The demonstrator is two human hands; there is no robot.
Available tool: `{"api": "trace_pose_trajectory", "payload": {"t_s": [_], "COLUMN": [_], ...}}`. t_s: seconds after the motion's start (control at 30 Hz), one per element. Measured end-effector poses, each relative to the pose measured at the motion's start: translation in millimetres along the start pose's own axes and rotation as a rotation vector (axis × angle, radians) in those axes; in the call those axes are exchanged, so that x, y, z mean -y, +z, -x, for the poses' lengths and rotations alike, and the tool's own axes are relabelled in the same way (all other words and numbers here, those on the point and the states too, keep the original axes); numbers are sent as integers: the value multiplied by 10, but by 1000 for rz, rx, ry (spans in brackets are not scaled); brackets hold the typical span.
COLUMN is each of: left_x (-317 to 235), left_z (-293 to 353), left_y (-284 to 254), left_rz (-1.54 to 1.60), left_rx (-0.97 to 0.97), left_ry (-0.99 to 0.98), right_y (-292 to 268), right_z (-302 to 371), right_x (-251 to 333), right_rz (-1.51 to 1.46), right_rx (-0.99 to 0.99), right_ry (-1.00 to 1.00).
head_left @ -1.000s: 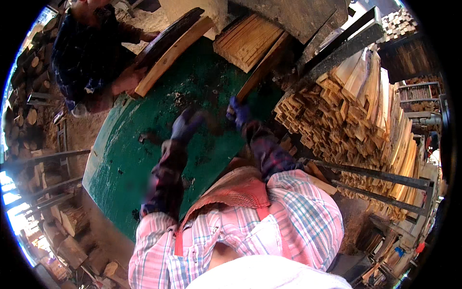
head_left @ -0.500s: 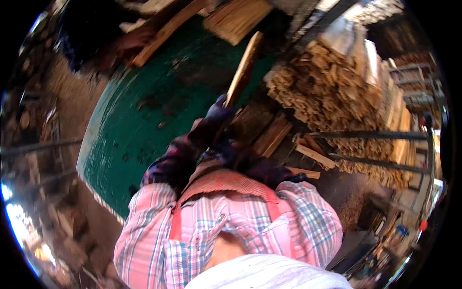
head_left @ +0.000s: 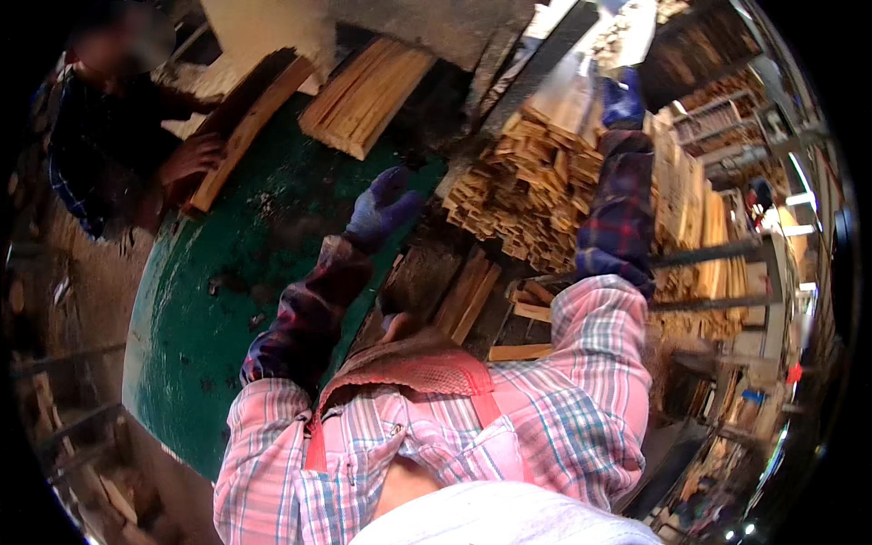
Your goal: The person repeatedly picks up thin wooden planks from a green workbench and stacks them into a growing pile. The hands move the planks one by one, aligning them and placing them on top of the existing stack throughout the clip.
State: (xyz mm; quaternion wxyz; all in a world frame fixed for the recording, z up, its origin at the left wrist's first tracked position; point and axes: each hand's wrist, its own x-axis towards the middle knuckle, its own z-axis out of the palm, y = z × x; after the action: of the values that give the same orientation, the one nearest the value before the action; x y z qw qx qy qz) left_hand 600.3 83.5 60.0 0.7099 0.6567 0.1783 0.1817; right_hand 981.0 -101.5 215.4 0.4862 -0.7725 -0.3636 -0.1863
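Note:
My left hand (head_left: 383, 209), in a purple-blue glove, hangs over the right side of the green table with its fingers apart and nothing in it. Stretched out to the far right, my right hand (head_left: 623, 102) in a blue glove is over the top of a tall stack of thin wooden slats (head_left: 522, 182). Its fingers look spread, and I see no piece in them. A thick bundle-like wooden block (head_left: 368, 98) rests at the far end of the green table (head_left: 195, 336), beyond my left hand.
At the far left a person in dark clothes grips a long bark-edged plank (head_left: 245, 132). Wooden pieces (head_left: 468, 295) lie low between the table and the stack. A dark metal rail (head_left: 708, 252) crosses on the right. More slats (head_left: 713, 213) stand behind it.
The narrow wooden strip has left my left hand. My right arm has swung from near my body to the far right, over the stack. The other person's plank shows more fully.

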Motion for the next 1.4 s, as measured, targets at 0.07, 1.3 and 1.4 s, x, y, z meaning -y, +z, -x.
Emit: {"api": "trace_pose_trajectory", "payload": {"t_s": [0.07,1.3,1.4], "left_x": [330,803,675], "left_z": [-108,422,1900], "left_y": [-361,-2717,-2703], "left_rz": [43,-561,-478], "left_rx": [-128,-180,-302], "left_ry": [-236,-526,-588], "right_y": [340,3459,2988], "right_z": [-83,3861,4768], "right_x": [-386,1806,2575], "right_rz": [-1200,-713,-1011], "right_rx": [-140,762,722], "right_ry": [535,938,868]}}
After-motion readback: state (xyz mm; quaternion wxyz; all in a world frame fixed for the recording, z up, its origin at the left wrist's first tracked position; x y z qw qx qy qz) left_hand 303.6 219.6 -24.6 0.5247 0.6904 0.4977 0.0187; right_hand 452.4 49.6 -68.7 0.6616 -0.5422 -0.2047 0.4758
